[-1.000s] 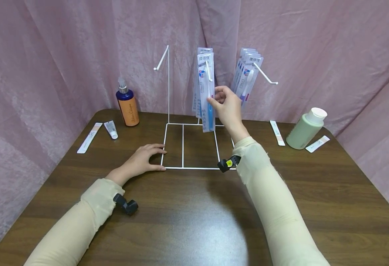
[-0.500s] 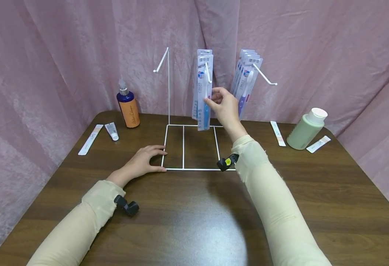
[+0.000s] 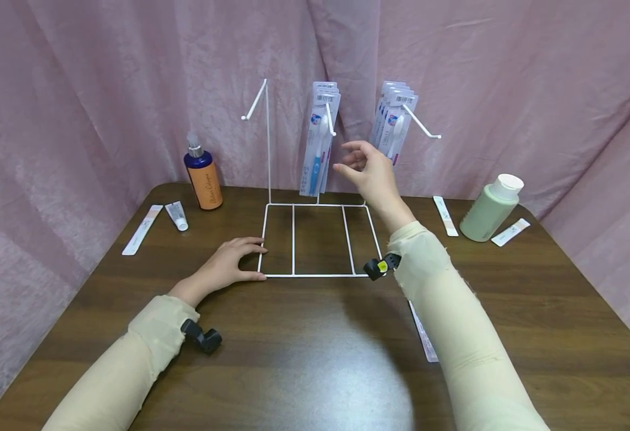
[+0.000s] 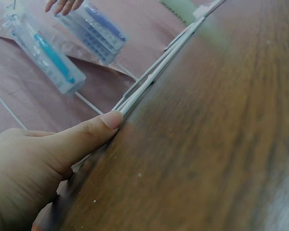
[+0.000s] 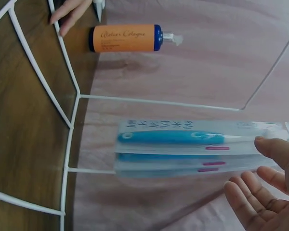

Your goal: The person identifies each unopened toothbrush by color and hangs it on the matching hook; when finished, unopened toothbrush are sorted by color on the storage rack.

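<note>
My right hand [image 3: 371, 173] hovers just right of the middle hook, thumb and fingers apart with nothing between them. In the right wrist view the thumb overlaps the end of a blue toothbrush pack [image 5: 173, 138]. Several blue toothbrush packs [image 3: 317, 149] hang together on the middle hook [image 3: 330, 118] of a white wire display rack [image 3: 293, 239]. More packs with purple toothbrushes [image 4: 106, 24] hang on the right hook [image 3: 421, 123]. My left hand [image 3: 229, 261] rests at the rack base's front left corner, its thumb [image 4: 89, 138] on the front bar and its fingers over the side bar.
The left hook [image 3: 254, 100] is bare. An orange and blue pump bottle [image 3: 204, 179], a small tube [image 3: 177, 216] and a white sachet [image 3: 142, 230] lie left. Right are a green bottle [image 3: 491, 209] and two sachets [image 3: 445, 216]. A flat pack [image 3: 424, 335] lies partly under my right forearm.
My right hand has let go of the front blue toothbrush pack and drawn away to the right. The pack has swung back among the others. The right forearm shifted, uncovering the flat pack.
</note>
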`<state>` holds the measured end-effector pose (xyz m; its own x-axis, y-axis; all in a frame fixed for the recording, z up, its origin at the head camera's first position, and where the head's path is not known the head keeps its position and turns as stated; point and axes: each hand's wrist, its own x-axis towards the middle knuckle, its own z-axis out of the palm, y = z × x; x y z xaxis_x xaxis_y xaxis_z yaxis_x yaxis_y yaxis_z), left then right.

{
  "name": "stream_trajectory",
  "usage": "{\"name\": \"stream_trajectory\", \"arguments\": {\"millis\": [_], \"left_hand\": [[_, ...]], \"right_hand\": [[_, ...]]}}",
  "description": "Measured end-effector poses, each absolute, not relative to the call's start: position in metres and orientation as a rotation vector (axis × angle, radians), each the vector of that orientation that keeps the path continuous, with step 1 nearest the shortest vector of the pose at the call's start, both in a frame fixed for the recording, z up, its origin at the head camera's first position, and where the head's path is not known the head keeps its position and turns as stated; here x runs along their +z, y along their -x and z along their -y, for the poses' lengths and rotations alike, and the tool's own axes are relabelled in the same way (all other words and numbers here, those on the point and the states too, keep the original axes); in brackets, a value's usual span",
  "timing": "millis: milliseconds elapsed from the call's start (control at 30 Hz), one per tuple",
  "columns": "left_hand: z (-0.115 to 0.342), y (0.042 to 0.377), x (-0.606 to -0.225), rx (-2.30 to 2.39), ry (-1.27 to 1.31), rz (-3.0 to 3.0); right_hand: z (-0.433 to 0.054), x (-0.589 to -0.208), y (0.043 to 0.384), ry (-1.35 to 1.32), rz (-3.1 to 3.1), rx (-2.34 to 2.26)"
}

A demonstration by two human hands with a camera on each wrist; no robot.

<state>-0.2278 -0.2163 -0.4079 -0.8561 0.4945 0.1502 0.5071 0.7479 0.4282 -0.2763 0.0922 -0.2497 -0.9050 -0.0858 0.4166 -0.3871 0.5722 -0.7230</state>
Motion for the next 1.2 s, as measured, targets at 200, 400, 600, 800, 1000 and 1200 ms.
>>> {"name": "stream_trajectory", "arguments": {"millis": [200, 400, 600, 800, 1000, 1200], "left_hand": [[0.218, 0.227, -0.409, -0.732, 0.815, 2.912], [0.217, 0.227, -0.406, -0.717, 0.811, 2.920], [0.214, 0.227, -0.405, -0.719, 0.827, 2.902], [0.212, 0.227, -0.406, -0.733, 0.829, 2.898], [0.212, 0.227, -0.405, -0.726, 0.831, 2.905], [0.212, 0.228, -0.405, -0.708, 0.836, 2.904]], "right_hand": [[-0.108, -0.244, 0.261, -0.481, 2.496, 1.154], [-0.133, -0.243, 0.241, -0.520, 2.538, 1.045], [-0.159, -0.249, 0.218, -0.547, 2.628, 0.946], [-0.181, -0.259, 0.194, -0.530, 2.718, 0.835], [-0.198, -0.273, 0.173, -0.514, 2.777, 0.808], [-0.212, -0.297, 0.158, -0.485, 2.872, 0.754]]}}
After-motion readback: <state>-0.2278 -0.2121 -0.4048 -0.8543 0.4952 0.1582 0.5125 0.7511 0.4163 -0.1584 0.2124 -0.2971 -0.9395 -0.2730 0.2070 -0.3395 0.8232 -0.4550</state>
